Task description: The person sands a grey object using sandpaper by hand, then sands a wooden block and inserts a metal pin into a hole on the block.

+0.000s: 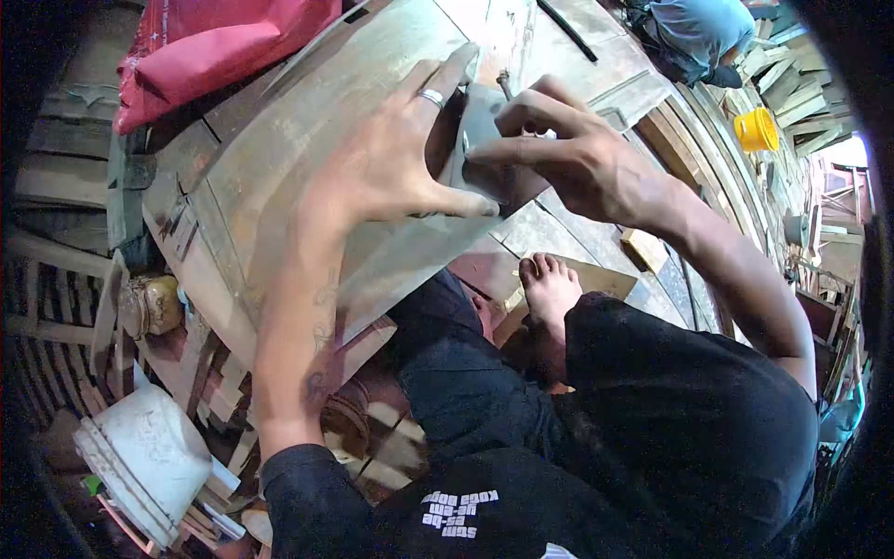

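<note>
Jar, contents unclear, sits near white bucket; left hand spreads wide, right hand pinches grey sheet.

Matt sheet, seemingly paper

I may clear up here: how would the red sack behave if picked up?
The red sack would likely be floppy, judging by its soft folds. Its flattened shape makes rolling unlikely. Its weight is unclear, as the frame cuts it off.
</note>
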A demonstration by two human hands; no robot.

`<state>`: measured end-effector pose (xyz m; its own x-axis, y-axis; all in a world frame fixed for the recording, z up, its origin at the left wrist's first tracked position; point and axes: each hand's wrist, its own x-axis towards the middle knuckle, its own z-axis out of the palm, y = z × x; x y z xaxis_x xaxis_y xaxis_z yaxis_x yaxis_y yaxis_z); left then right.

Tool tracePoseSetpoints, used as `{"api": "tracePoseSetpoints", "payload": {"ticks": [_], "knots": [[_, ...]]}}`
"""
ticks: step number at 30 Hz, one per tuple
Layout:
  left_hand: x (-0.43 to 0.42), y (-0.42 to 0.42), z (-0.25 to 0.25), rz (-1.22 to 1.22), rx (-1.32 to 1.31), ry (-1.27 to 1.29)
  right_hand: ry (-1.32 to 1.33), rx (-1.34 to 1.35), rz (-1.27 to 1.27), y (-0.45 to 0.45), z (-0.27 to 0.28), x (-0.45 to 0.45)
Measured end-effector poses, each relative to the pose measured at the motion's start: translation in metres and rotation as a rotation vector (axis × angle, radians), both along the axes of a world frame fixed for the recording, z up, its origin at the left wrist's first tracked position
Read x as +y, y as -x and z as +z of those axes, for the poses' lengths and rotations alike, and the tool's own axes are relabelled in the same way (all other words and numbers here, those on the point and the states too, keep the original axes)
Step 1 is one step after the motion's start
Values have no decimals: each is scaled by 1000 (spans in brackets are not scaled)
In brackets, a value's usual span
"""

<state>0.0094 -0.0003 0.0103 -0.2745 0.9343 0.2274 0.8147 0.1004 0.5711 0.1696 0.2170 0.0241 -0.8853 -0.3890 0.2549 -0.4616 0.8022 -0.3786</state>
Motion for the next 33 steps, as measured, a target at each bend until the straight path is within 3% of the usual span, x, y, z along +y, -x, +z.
{"api": "tracePoseSetpoints", "payload": {"ticks": [4, 10, 14, 17, 20, 24, 26, 30, 33], "knots": [[2, 4, -12, -4, 55, -84, 124, 38, -146, 19, 0, 16], [1, 3, -11, -32, 27, -75, 16, 47, 41, 10, 3, 5], [2, 4, -11, -16, 89, -127, -12, 108, -122, 23, 4, 21], [-2, 3, -8, -8, 116, -48, 18, 83, 10, 9, -3, 7], [2, 4, -8, -26, 22, -60, 11, 113, -110, 19, 4, 17], [2, 4, -9, -45, 62, -130, -2, 131, -22, 13, 7, 6], [1, 4, -6, -40, 4, -56, -33, 4, 39, 2, 10, -6], [1, 5, -14, -7, 92, -61, 92, 46, -149, 20, 6, 14], [0, 3, -8, -7, 139, -70, 21, 76, -9, 4, 11, -7]]}}
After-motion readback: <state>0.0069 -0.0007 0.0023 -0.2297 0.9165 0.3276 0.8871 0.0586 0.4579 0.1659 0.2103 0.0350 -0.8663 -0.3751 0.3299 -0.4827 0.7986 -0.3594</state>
